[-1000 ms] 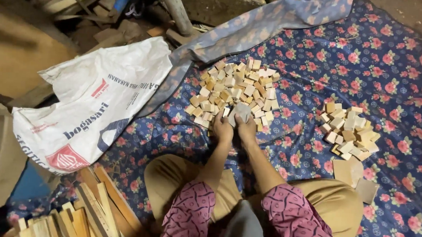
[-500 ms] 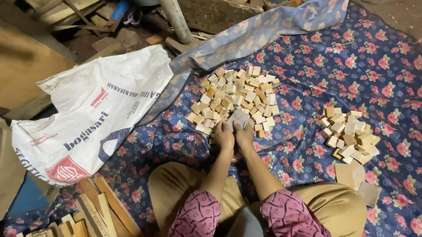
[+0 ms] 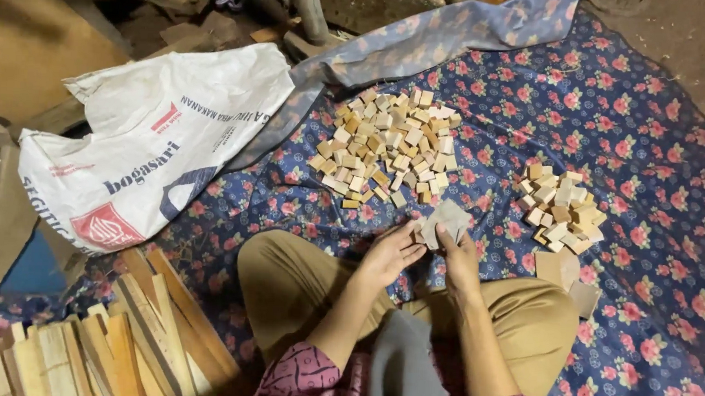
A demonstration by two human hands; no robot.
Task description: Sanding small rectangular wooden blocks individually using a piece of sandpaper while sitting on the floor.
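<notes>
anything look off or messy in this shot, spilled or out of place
Nothing looks spilled or damaged. The wooden blocks sit in two loose heaps on the floral cloth: a large pile ahead and a smaller pile to the right. The cloth's far edge is rumpled. Both hands, left hand and right hand, hold a grey piece.

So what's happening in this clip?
A person sits cross-legged on a blue floral cloth, both hands holding a greyish sheet, perhaps sandpaper: left hand, right hand. A big pile of small wooden blocks lies ahead, a smaller pile to the right, a white sack and wooden slats to the left.
</notes>
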